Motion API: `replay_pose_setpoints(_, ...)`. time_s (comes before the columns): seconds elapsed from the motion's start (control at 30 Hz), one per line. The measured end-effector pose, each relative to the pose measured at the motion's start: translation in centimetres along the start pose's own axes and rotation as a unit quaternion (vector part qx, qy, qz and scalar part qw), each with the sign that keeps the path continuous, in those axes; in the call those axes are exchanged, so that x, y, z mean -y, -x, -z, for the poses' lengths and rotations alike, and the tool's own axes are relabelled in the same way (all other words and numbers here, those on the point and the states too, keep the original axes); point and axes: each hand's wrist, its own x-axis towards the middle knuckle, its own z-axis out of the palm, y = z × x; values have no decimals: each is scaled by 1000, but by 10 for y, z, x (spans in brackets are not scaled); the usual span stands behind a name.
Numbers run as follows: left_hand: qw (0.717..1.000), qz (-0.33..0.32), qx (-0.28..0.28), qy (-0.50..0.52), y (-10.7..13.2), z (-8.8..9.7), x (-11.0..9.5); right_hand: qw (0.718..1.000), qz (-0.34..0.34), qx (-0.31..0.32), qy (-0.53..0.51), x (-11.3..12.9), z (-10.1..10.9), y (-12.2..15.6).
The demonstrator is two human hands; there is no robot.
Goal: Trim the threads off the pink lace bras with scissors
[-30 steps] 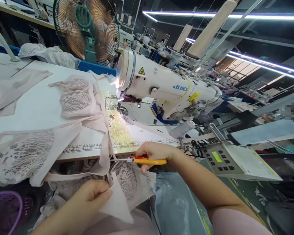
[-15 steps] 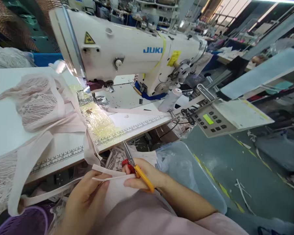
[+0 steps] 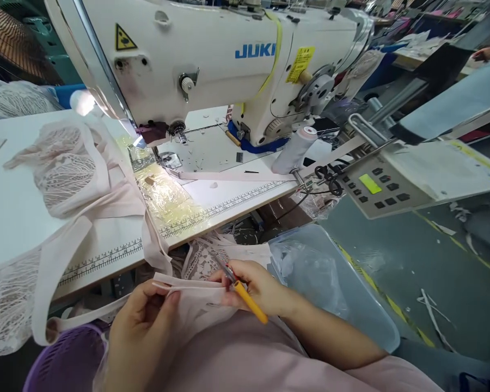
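Note:
My left hand point(image 3: 141, 321) pinches the edge of a pale pink fabric piece point(image 3: 196, 305) held over my lap, just below the table's front edge. My right hand point(image 3: 257, 288) is closed round small yellow-handled scissors point(image 3: 240, 288), blades pointing up-left, and its fingers also touch the same fabric. A lace piece point(image 3: 204, 258) hangs behind the hands. Pink lace garments joined by a strap point(image 3: 77, 174) lie on the white table point(image 3: 16, 218) to the left.
A white JUKI sewing machine point(image 3: 212, 60) stands on the table with a thread cone point(image 3: 296, 149) beside it. Its control panel point(image 3: 371, 188) is at the right. A clear plastic bin point(image 3: 330, 283) sits by my right arm, a purple basket point(image 3: 65, 359) lower left.
The view dropped and moved closer to the machine. My right hand brought the scissors down from the table edge to the fabric in my lap, and both hands now hold that fabric.

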Motion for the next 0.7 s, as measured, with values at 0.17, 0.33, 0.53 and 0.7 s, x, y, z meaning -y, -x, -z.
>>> replay_pose_setpoints(0.17,996,18,-30,78,0,-2,-3,998,-30,-61,3,-6,-7,1)
replay_pose_setpoints(0.33,982,27,-2,185,-6,-5,-8,990,14,-125,64,-9,-8,0)
replay_pose_setpoints(0.53,973,81,22,216,-9,-5,-9,986,32,-161,-8,-11,-10,1)
replay_pose_setpoints(0.7,978,130,7,165,-7,-4,-13,985,23,-169,21,-9,-9,-1)
